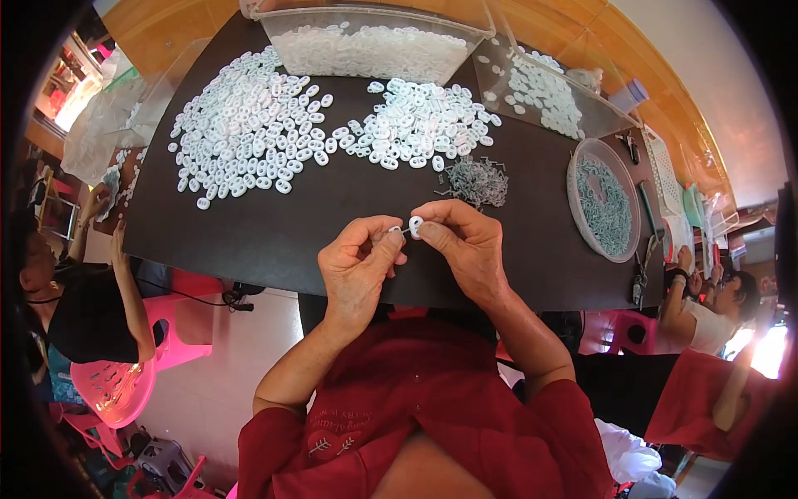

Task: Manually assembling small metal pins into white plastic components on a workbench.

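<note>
Above the near edge of the dark table, my two hands meet almost fingertip to fingertip. My left hand pinches a small white plastic piece, mostly covered by thumb and finger. In my right hand, thumb and forefinger grip a white oval plastic piece with holes. A thin pin-like part spans the small gap between the two pieces; which hand holds it I cannot tell. Just beyond my right hand lies a pile of small grey metal pins. Farther off is a heap of white oval pieces.
A larger heap of white ovals spreads over the far left. Clear plastic bins stand at the back. A round tray of grey-green parts and pliers lie right. Other people sit at both sides, near pink chairs.
</note>
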Demonstrator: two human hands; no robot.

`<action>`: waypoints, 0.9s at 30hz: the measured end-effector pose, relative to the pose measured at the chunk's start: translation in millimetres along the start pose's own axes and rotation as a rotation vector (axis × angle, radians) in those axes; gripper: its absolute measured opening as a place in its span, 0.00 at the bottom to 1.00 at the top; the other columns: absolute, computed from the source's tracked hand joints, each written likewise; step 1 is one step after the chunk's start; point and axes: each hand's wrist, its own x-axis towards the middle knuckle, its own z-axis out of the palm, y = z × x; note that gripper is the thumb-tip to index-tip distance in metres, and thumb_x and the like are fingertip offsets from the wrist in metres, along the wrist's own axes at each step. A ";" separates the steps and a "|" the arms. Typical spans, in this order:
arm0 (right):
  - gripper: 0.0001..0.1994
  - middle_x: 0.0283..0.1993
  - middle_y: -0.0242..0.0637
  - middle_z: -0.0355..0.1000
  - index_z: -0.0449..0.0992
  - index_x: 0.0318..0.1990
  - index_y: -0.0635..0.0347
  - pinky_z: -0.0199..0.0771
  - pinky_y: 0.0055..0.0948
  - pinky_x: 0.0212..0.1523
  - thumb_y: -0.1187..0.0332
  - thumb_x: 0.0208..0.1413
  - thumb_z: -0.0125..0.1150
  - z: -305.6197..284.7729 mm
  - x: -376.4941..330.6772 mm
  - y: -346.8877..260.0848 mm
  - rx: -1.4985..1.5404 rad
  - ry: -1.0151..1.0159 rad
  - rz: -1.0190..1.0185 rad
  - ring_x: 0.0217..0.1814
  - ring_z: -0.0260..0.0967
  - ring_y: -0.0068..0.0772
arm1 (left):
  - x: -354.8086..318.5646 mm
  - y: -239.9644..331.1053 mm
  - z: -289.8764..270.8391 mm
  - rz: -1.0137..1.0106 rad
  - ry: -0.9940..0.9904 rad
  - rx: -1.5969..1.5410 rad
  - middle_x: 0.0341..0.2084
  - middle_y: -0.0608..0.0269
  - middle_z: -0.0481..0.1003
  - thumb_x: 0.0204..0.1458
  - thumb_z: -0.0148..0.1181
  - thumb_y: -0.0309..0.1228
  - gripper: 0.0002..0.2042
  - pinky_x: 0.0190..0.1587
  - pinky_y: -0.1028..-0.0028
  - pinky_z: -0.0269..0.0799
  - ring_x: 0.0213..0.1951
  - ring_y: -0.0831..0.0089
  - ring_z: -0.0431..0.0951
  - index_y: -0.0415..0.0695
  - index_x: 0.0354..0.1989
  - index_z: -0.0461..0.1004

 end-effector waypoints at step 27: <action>0.09 0.34 0.37 0.71 0.76 0.39 0.63 0.70 0.26 0.35 0.81 0.51 0.57 8.1 -1.8 11.8 -0.395 0.095 -0.402 0.34 0.69 0.31 | 4.3 -10.3 2.1 0.028 -0.040 -0.134 0.29 0.60 0.76 0.55 0.56 0.21 0.11 0.25 0.82 0.70 0.27 0.78 0.75 0.32 0.46 0.72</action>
